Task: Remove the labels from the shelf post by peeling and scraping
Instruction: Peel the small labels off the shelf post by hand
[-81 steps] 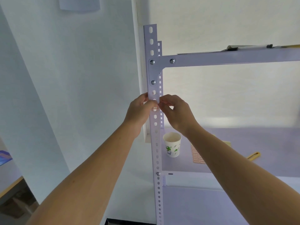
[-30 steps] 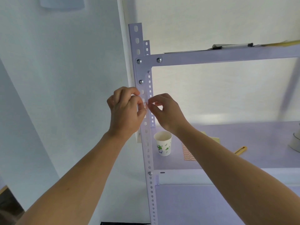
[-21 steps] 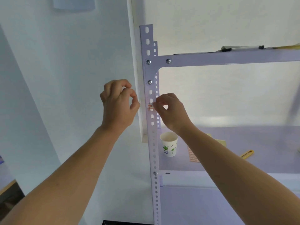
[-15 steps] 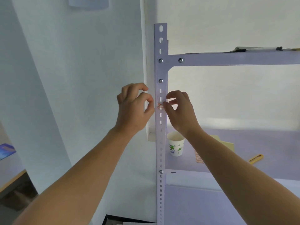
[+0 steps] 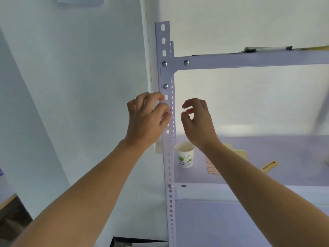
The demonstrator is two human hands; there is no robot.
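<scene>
Pinching a label [image 5: 167, 112] at the post [image 5: 168, 157], below the upper bolts.

Grips the small crumpled red-and-white label between thumb and forefinger of the left hand [image 5: 146, 120], right against the post's front face. Holds the right hand [image 5: 197, 123] just beside the post on its right, apart from it, fingers [image 5: 192, 102] loosely curled round nothing. Shows, on the shelf [image 5: 293, 157] behind, a paper cup [image 5: 185, 155] near the post, a sheet [image 5: 211, 169] partly hidden by the right arm, and a yellow tool [image 5: 269, 165] further right.
</scene>
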